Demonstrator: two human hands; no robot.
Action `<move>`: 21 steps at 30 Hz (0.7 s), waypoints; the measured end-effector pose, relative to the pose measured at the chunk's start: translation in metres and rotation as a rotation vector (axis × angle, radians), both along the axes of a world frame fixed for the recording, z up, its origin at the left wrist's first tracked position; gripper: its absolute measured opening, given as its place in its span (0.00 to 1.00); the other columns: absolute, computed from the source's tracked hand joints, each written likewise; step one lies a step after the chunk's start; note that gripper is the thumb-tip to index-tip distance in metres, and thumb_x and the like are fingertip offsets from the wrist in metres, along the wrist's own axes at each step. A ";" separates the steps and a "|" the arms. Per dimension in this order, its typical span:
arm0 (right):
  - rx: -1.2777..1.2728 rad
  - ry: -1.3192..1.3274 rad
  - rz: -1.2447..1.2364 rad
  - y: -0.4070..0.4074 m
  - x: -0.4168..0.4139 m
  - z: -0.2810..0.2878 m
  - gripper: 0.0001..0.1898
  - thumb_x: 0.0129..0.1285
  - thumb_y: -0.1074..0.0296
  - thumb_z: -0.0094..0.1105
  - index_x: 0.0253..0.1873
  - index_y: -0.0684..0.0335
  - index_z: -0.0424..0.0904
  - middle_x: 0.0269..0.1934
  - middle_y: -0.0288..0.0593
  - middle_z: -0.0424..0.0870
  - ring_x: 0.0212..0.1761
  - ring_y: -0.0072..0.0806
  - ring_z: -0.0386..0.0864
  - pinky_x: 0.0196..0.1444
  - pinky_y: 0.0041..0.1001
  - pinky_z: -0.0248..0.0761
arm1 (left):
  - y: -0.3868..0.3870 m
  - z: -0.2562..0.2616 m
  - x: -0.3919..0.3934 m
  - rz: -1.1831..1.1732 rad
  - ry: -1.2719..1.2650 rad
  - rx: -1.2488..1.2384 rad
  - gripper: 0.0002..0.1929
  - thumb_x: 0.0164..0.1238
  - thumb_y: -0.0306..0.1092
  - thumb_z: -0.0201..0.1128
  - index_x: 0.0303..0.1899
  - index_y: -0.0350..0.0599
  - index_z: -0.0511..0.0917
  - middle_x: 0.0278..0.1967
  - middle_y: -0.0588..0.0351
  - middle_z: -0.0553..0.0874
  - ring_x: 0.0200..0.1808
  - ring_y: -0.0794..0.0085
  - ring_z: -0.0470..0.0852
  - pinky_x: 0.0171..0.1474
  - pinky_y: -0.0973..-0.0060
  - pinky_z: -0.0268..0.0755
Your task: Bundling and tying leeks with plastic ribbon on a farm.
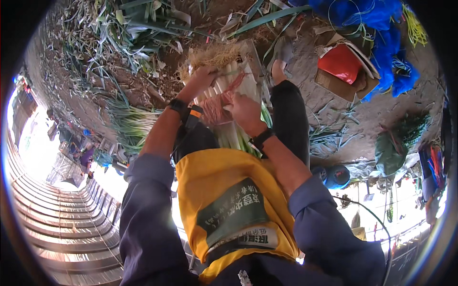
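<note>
A bunch of long onions or leeks lies before me, with pale stalks towards my body and fibrous roots at the far end. My left hand is at the root end. Its curled fingers meet a thin pale-green strip that runs across the stalks. Closer to me, a hank of pink twine is spread over the stalks, with a strand trailing away from me. My right hand pinches the twine between thumb and fingers. Some stalks are hidden under the twine and hands.
Loose leek leaves are heaped at the far left. More onions lie by my left arm. To the right are a cardboard box with a red packet and blue plastic sheeting. My right foot flanks the bunch.
</note>
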State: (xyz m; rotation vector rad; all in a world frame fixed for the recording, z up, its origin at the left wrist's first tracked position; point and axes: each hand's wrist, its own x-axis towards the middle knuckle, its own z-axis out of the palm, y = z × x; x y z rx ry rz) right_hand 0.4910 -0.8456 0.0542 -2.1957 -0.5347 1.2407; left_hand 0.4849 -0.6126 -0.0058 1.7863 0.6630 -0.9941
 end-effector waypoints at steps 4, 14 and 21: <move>0.002 -0.034 -0.045 0.001 0.010 -0.012 0.20 0.64 0.52 0.72 0.46 0.62 0.78 0.36 0.51 0.84 0.39 0.53 0.87 0.40 0.48 0.78 | 0.001 -0.010 0.001 -0.210 -0.068 0.064 0.12 0.78 0.40 0.61 0.45 0.41 0.86 0.20 0.53 0.81 0.23 0.70 0.81 0.32 0.65 0.74; -0.144 -0.020 -0.022 0.006 0.003 0.005 0.21 0.64 0.49 0.73 0.46 0.61 0.78 0.38 0.48 0.84 0.41 0.49 0.87 0.41 0.45 0.81 | 0.004 -0.018 -0.023 -0.140 -0.072 0.017 0.15 0.78 0.43 0.62 0.51 0.43 0.87 0.23 0.55 0.84 0.25 0.72 0.83 0.34 0.66 0.77; -0.153 -0.161 -0.189 0.009 0.018 0.003 0.30 0.64 0.50 0.73 0.61 0.63 0.71 0.48 0.53 0.75 0.49 0.53 0.82 0.44 0.46 0.81 | -0.005 0.011 0.006 -0.039 0.002 0.018 0.15 0.80 0.40 0.60 0.55 0.43 0.87 0.23 0.55 0.83 0.25 0.74 0.83 0.34 0.68 0.76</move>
